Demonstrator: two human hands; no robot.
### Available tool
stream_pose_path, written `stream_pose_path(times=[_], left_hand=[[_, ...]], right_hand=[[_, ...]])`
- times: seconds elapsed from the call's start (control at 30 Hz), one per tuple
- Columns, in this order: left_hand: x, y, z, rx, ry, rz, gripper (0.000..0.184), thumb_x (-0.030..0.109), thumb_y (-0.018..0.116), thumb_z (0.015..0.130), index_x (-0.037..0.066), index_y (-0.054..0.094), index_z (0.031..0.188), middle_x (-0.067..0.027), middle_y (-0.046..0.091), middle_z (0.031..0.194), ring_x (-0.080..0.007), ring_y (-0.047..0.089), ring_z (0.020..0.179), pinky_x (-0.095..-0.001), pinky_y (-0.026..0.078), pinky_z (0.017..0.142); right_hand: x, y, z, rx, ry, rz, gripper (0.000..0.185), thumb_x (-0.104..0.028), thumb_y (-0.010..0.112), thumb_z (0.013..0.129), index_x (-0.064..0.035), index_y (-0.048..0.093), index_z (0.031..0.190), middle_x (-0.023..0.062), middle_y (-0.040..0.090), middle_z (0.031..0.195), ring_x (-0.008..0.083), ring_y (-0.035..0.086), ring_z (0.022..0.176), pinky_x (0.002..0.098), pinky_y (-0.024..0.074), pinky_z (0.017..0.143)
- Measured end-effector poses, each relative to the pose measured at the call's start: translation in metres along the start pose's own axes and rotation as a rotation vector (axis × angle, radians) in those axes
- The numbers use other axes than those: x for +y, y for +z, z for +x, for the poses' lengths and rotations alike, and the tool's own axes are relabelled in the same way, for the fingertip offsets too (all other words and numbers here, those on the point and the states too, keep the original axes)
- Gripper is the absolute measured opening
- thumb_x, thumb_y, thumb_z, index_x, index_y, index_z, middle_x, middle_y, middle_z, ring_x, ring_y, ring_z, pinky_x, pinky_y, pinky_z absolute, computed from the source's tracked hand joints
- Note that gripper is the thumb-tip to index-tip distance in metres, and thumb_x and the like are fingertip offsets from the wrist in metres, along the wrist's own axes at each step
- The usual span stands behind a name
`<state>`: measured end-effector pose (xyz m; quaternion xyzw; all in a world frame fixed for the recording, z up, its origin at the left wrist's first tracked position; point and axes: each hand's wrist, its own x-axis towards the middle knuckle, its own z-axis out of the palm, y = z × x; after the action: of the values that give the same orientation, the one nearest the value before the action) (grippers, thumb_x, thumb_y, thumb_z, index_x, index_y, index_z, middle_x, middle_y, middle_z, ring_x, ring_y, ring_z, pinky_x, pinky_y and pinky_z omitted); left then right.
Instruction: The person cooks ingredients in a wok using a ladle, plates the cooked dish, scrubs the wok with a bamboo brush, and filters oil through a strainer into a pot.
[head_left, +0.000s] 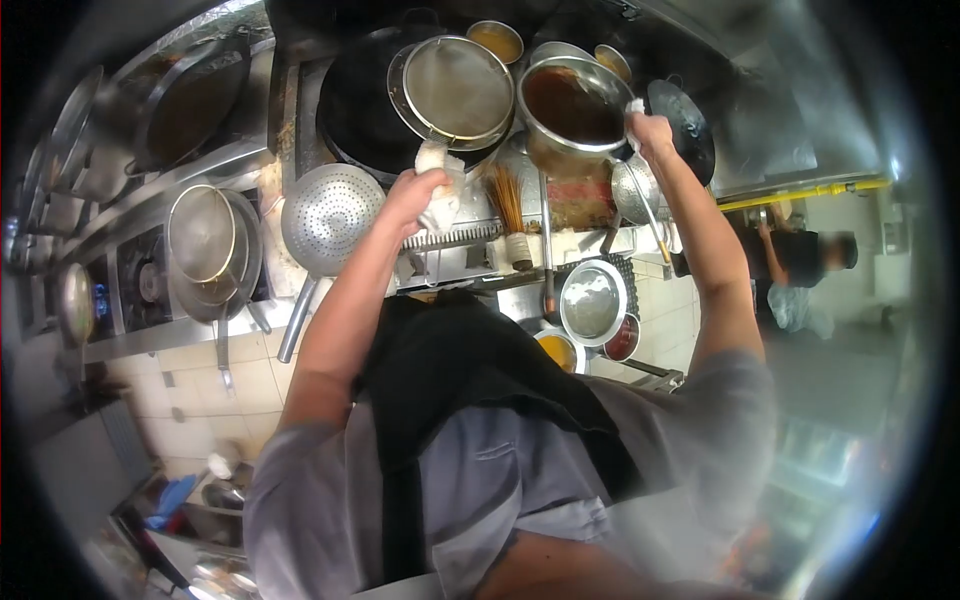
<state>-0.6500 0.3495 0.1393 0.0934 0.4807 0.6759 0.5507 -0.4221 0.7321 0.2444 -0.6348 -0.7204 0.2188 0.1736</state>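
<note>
My left hand (410, 200) is closed on a folded white cloth (440, 188). The cloth meets the near edge of a round fine-mesh strainer (457, 90); whether a handle lies inside it is hidden. Under the strainer is a large dark wok (348, 115). My right hand (652, 135) is closed, with a bit of white cloth, at the right rim of a metal pot (560, 158). Dark brown liquid (575, 103) is in this pot, which tilts toward me. A perforated ladle-like skimmer (333, 218) lies left of my left forearm.
A bamboo brush (508, 210) stands between my arms. Bowls, one with clear liquid (593, 303) and one with yellow liquid (556, 350), are near my body. More strainers (202, 235) lie at left. Another person (800, 255) in dark clothes is at right.
</note>
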Motion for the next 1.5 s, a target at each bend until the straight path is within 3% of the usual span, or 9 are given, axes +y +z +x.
stream_pose_path(times=[0.03,0.3,0.6,0.93,1.0,1.37,1.5], left_hand=[[0.001,-0.001,-0.002,0.002,-0.004,-0.005,0.025,0.011,0.064,0.079,-0.01,0.064,0.094,-0.0135,0.067,0.08,-0.0221,0.067,0.064,-0.0354,0.054,0.057],[0.0,-0.015,-0.002,-0.012,-0.052,-0.072,0.024,0.008,0.064,0.079,-0.011,0.064,0.092,-0.0152,0.067,0.08,-0.0242,0.068,0.064,-0.0376,0.055,0.056],[-0.004,-0.022,-0.006,-0.043,-0.074,-0.161,0.019,0.009,0.066,0.081,-0.007,0.063,0.09,-0.0112,0.065,0.074,-0.0209,0.065,0.058,-0.0354,0.053,0.049],[-0.005,-0.023,-0.001,-0.068,-0.079,-0.2,0.017,0.009,0.065,0.082,-0.006,0.063,0.089,-0.0117,0.065,0.074,-0.0215,0.066,0.059,-0.0359,0.054,0.049],[-0.007,-0.026,0.001,-0.088,-0.075,-0.213,0.02,0.008,0.064,0.079,-0.01,0.063,0.089,-0.0156,0.066,0.078,-0.0262,0.068,0.063,-0.0401,0.056,0.054],[-0.008,-0.029,0.009,-0.07,-0.093,-0.211,0.023,0.009,0.064,0.08,-0.011,0.064,0.091,-0.0163,0.067,0.079,-0.0262,0.069,0.064,-0.0391,0.056,0.054],[-0.005,-0.031,0.01,-0.075,-0.11,-0.175,0.024,0.01,0.064,0.079,-0.01,0.065,0.091,-0.0162,0.068,0.08,-0.0254,0.069,0.064,-0.038,0.056,0.055]], right_hand=[[-0.022,-0.004,-0.013,-0.025,0.013,-0.077,0.053,-0.032,0.071,0.068,0.015,0.068,0.093,0.0226,0.071,0.095,0.0261,0.07,0.089,0.0364,0.052,0.072],[-0.088,0.022,-0.015,0.005,-0.097,-0.353,0.042,-0.027,0.066,0.069,0.0032,0.072,0.097,0.0207,0.071,0.102,0.0306,0.07,0.099,0.0368,0.0541,0.085],[-0.12,0.034,-0.024,0.027,-0.152,-0.501,0.039,-0.028,0.065,0.074,-0.0005,0.073,0.101,0.0176,0.072,0.104,0.0289,0.07,0.099,0.0368,0.0554,0.085],[-0.157,0.038,-0.035,-0.008,-0.224,-0.579,0.038,-0.028,0.065,0.076,-0.0042,0.073,0.105,0.0171,0.07,0.11,0.0294,0.068,0.104,0.0372,0.0538,0.09],[-0.163,0.042,-0.036,0.019,-0.242,-0.587,0.038,-0.028,0.065,0.077,-0.0048,0.072,0.106,0.017,0.07,0.112,0.0297,0.067,0.106,0.0376,0.0534,0.091],[-0.189,0.054,-0.044,0.059,-0.32,-0.659,0.038,-0.024,0.067,0.08,-0.0072,0.069,0.114,0.0166,0.065,0.122,0.0326,0.064,0.112,0.0415,0.0523,0.094],[-0.201,0.056,-0.052,0.069,-0.384,-0.69,0.038,-0.024,0.065,0.08,-0.0058,0.069,0.113,0.018,0.066,0.119,0.0344,0.065,0.11,0.043,0.0527,0.093]])
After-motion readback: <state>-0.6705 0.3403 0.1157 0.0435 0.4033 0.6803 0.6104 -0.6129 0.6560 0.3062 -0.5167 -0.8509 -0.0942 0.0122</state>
